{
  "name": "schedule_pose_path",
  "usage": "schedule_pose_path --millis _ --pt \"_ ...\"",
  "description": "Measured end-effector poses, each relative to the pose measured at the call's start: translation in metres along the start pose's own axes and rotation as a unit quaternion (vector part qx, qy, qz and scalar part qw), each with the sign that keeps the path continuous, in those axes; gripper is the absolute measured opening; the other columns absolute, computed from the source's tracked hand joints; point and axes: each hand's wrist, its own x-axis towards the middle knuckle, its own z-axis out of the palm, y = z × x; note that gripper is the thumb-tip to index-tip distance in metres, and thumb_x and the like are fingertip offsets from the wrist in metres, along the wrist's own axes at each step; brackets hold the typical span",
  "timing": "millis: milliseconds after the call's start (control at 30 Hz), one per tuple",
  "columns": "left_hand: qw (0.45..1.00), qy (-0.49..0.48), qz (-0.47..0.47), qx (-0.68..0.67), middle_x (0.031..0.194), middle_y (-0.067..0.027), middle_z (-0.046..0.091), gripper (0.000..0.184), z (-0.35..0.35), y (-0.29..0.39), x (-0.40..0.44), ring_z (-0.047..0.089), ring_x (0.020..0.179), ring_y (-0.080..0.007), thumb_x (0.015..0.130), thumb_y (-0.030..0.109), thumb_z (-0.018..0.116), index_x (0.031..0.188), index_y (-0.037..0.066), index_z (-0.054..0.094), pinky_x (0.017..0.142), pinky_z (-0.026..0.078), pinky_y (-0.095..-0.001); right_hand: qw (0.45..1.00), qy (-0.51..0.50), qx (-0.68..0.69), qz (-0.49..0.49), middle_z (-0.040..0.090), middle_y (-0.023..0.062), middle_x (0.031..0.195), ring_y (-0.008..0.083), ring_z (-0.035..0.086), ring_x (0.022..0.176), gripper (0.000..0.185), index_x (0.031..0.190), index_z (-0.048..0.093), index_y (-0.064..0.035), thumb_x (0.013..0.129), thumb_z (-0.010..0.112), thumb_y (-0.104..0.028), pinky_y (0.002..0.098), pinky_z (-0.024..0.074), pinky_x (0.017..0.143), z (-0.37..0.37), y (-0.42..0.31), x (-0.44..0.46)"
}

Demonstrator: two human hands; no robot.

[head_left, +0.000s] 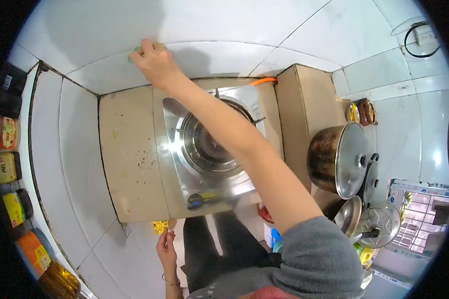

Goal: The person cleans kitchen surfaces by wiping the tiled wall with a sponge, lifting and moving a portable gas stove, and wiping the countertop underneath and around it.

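My right hand (154, 62) is stretched out over the gas stove (184, 182) to the white wall tiles (204, 22). Its fingers are closed on a green cloth (134, 54), pressed against the tiles. Only a small edge of the cloth shows. Down by the front edge of the beige counter (129, 164) hangs my left hand (167, 246), with its fingers together near the counter's corner. Whether it holds anything is too small to tell. Dark crumbs (145, 162) lie on the counter left of the stove.
A large lidded pot (329, 157) stands right of the raised ledge (314, 99), with other lids beside it. An orange hose (263, 80) runs behind the stove. Jars and bottles (15, 209) line a shelf at the far left.
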Motion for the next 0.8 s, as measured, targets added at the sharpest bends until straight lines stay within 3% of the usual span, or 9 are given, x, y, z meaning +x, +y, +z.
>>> schedule_pose_path --millis 67,133,200,333,567,733,800 --pt "1.0 0.005 0.001 -0.002 0.1 -0.0132 0.064 0.033 0.005 0.006 -0.002 0.061 0.092 -0.0173 0.096 0.014 0.049 0.123 -0.004 0.054 0.086 0.049 -0.0302 0.998 -0.038 0.002 -0.041 0.048 0.0132 0.084 0.0268 0.062 0.067 0.017 0.079 0.054 -0.0079 0.065 0.064 -0.004 0.034 0.0552 0.05 -0.008 0.006 0.003" --pt "1.0 -0.001 -0.011 0.021 0.1 -0.013 0.064 0.033 0.01 0.011 -0.001 0.061 0.092 -0.0174 0.095 0.014 0.05 0.122 -0.005 0.054 0.086 0.049 -0.0299 0.982 -0.064 -0.019 -0.178 0.048 0.012 0.083 0.024 0.063 0.065 0.012 0.076 0.054 -0.0091 0.069 0.063 -0.008 0.0338 0.0552 0.047 -0.025 0.036 0.001" --pt "1.0 -0.006 -0.012 0.021 0.102 -0.013 0.064 0.035 0.008 -0.002 0.001 0.061 0.093 -0.0177 0.095 0.016 0.051 0.123 -0.004 0.053 0.087 0.049 -0.0303 0.971 -0.098 -0.036 -0.217 0.05 0.0109 0.094 0.0259 0.063 0.071 0.019 0.085 0.052 -0.0135 0.071 0.065 -0.015 0.0347 0.0571 0.051 -0.057 0.067 -0.003" --pt "1.0 -0.014 -0.016 0.012 0.099 -0.0127 0.065 0.032 0.016 -0.001 0.002 0.061 0.091 -0.0171 0.095 0.014 0.05 0.121 -0.004 0.055 0.085 0.049 -0.0292 0.941 -0.126 -0.13 -0.285 0.051 0.0068 0.1 0.0214 0.063 0.074 0.018 0.087 0.053 -0.015 0.072 0.063 -0.013 0.0294 0.057 0.051 -0.123 0.134 -0.031" --pt "1.0 -0.01 -0.011 0.016 0.098 -0.013 0.065 0.032 0.006 -0.012 -0.001 0.061 0.089 -0.0171 0.095 0.014 0.051 0.121 -0.004 0.055 0.084 0.049 -0.0294 0.905 -0.202 -0.256 -0.275 0.051 0.0049 0.095 0.0174 0.06 0.074 0.017 0.084 0.053 -0.0137 0.072 0.063 -0.009 0.0256 0.0539 0.049 -0.215 0.234 -0.086" --pt "0.999 0.012 -0.041 -0.02 0.098 -0.0137 0.065 0.033 -0.004 -0.027 -0.004 0.062 0.09 -0.0174 0.095 0.015 0.052 0.122 -0.004 0.055 0.084 0.049 -0.0297 0.897 -0.249 -0.258 -0.258 0.047 0.0037 0.088 0.0153 0.057 0.071 0.014 0.079 0.052 -0.0113 0.07 0.062 -0.007 0.0261 0.0536 0.053 -0.21 0.235 -0.089" --pt "0.999 0.006 -0.03 -0.018 0.098 -0.0138 0.066 0.032 -0.002 -0.031 -0.005 0.062 0.09 -0.0168 0.095 0.014 0.052 0.121 -0.004 0.055 0.082 0.05 -0.0291 0.9 -0.218 -0.256 -0.277 0.047 0.0036 0.088 0.0153 0.056 0.071 0.013 0.079 0.053 -0.0112 0.071 0.062 -0.007 0.0274 0.0534 0.055 -0.193 0.214 -0.076"
